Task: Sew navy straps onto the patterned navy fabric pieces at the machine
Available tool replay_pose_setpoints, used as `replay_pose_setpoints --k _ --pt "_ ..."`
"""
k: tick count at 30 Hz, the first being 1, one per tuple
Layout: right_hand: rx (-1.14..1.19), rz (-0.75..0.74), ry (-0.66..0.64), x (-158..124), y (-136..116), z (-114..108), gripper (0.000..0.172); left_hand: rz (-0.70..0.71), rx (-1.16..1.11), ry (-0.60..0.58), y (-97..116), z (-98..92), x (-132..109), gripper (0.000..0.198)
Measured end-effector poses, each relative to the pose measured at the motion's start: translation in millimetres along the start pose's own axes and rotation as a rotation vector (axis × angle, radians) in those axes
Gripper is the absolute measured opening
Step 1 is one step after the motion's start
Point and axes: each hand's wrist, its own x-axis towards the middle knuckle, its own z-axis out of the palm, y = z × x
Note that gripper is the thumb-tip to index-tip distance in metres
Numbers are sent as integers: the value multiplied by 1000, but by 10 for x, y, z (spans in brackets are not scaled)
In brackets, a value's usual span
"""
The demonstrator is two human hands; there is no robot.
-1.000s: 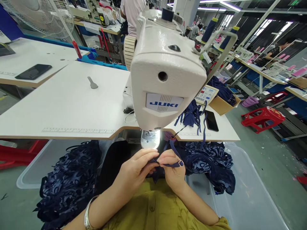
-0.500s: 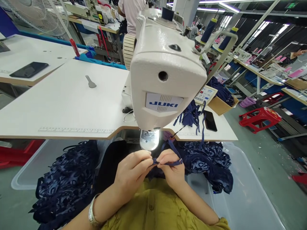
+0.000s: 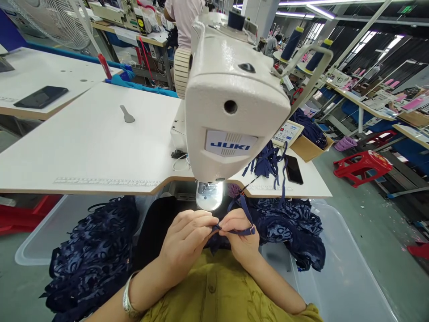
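Observation:
Just below the lit needle area of the white sewing machine [image 3: 234, 103], my two hands meet in front of my body. My left hand [image 3: 189, 237] pinches one end of a narrow navy strap [image 3: 243, 232]. My right hand [image 3: 239, 235] grips the same strap close by, and a small ring shows on the strap at its right side. The strap loops up behind my right fingers. Navy patterned lace fabric [image 3: 288, 228] lies to the right of my hands, and a larger pile of it [image 3: 95, 255] sits at the left.
A phone [image 3: 293, 169] and a bundle of navy straps [image 3: 266, 161] lie on the table [image 3: 100, 143] right of the machine. A grey metal piece [image 3: 127, 115] rests on its left part. Plastic bins [image 3: 345, 268] flank me. A person [image 3: 187, 22] stands behind the machine.
My left fingers have shifted slightly and lie more over the strap. A pointed bit of navy fabric now shows below my hands. Both hands keep their hold.

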Motion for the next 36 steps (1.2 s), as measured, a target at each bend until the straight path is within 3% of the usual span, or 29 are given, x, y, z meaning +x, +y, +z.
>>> replay_pose_setpoints --k 7,10,13,15,18,22,24,29,36 --pt "-118 29 -98 81 -83 -68 6 -180 -167 -51 34 15 -6 10" --pt "-204 129 -184 162 -132 -68 7 -342 -214 -115 23 22 -38 7" --pt "-290 230 -216 271 -112 -21 5 -447 -114 -127 -25 37 -67 7" --pt "-348 241 -222 342 -66 17 5 -397 42 -62 -69 42 -87 15" --pt "-445 206 -232 413 -11 50 7 -150 326 42 -133 28 -133 28" --pt "-471 243 -268 460 -2 54 8 144 411 -158 -216 19 -217 34" --pt "-427 315 -257 489 12 49 9 149 392 -242 -269 36 -254 35" --pt "-205 504 -206 593 161 11 15 60 388 -275 -379 107 -296 40" --pt "-235 463 -195 793 309 -19 10 6 444 -195 -344 225 -253 37"
